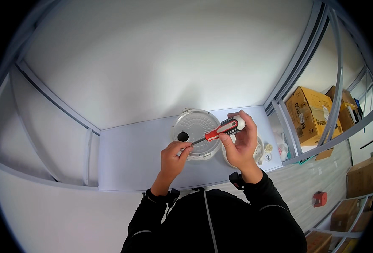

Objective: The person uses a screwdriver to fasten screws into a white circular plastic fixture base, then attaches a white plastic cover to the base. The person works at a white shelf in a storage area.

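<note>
My right hand (243, 147) is wrapped round the handle of a screwdriver (220, 128), which is red, grey and black with a pale end cap. Its thin shaft slants down to the left. At the shaft's tip my left hand (173, 160) is closed in a pinch; whether a small part sits between the fingertips is hidden. Behind and below both hands lies a round, pale appliance part (197, 120) with a patterned face and a dark round spot. A second round white piece (260, 156), holding several small parts, is partly covered by my right hand.
The white table (127, 156) meets a pale wall panel at the back. Two small round pieces (268, 147) and a clear plastic bag (282, 145) lie at its right end. Metal frame posts stand on both sides. Beyond are cardboard boxes (306, 114) and a red stool (320, 199).
</note>
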Available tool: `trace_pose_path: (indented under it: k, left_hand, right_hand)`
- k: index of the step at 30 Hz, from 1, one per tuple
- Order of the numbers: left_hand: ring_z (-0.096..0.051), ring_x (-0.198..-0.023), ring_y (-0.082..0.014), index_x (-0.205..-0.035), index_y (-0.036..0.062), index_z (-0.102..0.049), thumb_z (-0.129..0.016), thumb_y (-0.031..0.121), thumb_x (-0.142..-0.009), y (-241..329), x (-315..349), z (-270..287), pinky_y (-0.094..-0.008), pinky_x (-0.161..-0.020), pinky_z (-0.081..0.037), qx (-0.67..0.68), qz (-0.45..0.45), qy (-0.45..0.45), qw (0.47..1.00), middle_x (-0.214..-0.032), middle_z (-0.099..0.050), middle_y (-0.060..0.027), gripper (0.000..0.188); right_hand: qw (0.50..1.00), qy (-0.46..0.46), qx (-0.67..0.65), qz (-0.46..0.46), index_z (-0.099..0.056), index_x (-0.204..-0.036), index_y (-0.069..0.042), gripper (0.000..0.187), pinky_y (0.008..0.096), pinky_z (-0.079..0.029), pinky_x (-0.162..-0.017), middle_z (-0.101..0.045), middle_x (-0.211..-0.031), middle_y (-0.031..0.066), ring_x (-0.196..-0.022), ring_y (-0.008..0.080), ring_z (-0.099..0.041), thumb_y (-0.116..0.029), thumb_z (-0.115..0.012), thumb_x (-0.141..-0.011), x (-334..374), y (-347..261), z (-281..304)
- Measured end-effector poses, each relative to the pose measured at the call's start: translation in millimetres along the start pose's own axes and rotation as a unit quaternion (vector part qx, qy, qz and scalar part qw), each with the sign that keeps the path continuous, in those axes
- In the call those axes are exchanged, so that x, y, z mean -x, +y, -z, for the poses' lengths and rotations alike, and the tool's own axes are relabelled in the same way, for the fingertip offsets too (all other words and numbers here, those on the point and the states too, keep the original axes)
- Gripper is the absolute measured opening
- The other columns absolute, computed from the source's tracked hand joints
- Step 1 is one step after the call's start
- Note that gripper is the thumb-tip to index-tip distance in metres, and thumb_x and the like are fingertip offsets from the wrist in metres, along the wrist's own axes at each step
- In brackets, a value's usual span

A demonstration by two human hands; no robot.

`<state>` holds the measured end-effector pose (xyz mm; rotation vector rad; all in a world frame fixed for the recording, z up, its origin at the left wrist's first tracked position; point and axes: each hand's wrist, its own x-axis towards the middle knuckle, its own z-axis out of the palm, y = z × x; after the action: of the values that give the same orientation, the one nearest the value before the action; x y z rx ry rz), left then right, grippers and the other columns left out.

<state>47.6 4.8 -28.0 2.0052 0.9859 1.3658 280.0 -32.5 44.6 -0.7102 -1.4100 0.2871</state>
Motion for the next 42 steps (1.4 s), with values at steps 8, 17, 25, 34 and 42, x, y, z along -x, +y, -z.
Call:
trace_pose_path:
  k: [8, 17, 25, 34, 42]
  left_hand:
    - [-0.077, -0.083, -0.0207, -0.105, -0.0006, -0.078, -0.083, -0.001, -0.089, 0, 0, -2, -0.0306, -0.076, -0.059, 0.003, 0.004, 0.002, 1.0, -0.096, -0.08, -0.0132, 0.017]
    - [-0.077, -0.09, -0.0203, -0.107, -0.001, -0.077, -0.082, -0.003, -0.089, -5, 6, -4, -0.031, -0.082, -0.06, 0.024, 0.017, -0.008, 1.0, -0.1, -0.08, -0.0128, 0.019]
    - [-0.077, -0.09, -0.02, -0.111, -0.0007, -0.075, -0.082, -0.003, -0.089, -6, 8, -2, -0.0318, -0.083, -0.06, 0.055, 0.003, -0.023, 0.998, -0.104, -0.079, -0.013, 0.023]
    - [-0.073, -0.104, -0.0305, -0.122, 0.0072, -0.072, -0.086, 0.006, -0.083, -4, 7, 2, -0.0424, -0.095, -0.054, 0.0, -0.023, -0.068, 0.997, -0.106, -0.078, -0.0086, 0.041]
    - [-0.065, -0.127, -0.0349, -0.128, 0.0089, -0.068, -0.095, 0.017, -0.071, -13, -2, 29, -0.0547, -0.117, -0.044, -0.101, -0.057, -0.092, 0.989, -0.123, -0.074, -0.0092, 0.063]
  right_hand:
    - [1.0, -0.022, -0.007, 0.019, -0.041, -0.159, 0.002, 0.075, 0.0416, -0.058, -0.1, -0.058, -0.136, 0.0212, -0.126, 0.0307, -0.063, -0.001, -0.079, -0.095, -1, 0, 1]
    - [0.984, -0.073, -0.091, -0.138, -0.029, -0.167, -0.005, 0.073, 0.044, -0.06, -0.101, -0.05, -0.154, 0.0246, -0.129, 0.0316, -0.066, -0.002, -0.065, -0.103, -7, -14, 5]
    - [0.973, -0.111, -0.156, -0.128, -0.026, -0.164, -0.012, 0.076, 0.048, -0.061, -0.1, -0.053, -0.149, 0.0237, -0.127, 0.0336, -0.068, 0.002, -0.067, -0.102, -4, -15, 2]
    - [0.977, -0.12, -0.116, -0.132, -0.025, -0.164, -0.011, 0.076, 0.0479, -0.062, -0.099, -0.059, -0.14, 0.0229, -0.12, 0.0327, -0.072, 0.0, -0.068, -0.103, 0, -13, -4]
    - [0.987, -0.081, -0.073, -0.122, -0.024, -0.164, -0.008, 0.076, 0.0468, -0.061, -0.1, -0.058, -0.139, 0.023, -0.118, 0.0315, -0.072, -0.004, -0.07, -0.104, -2, -10, 0]
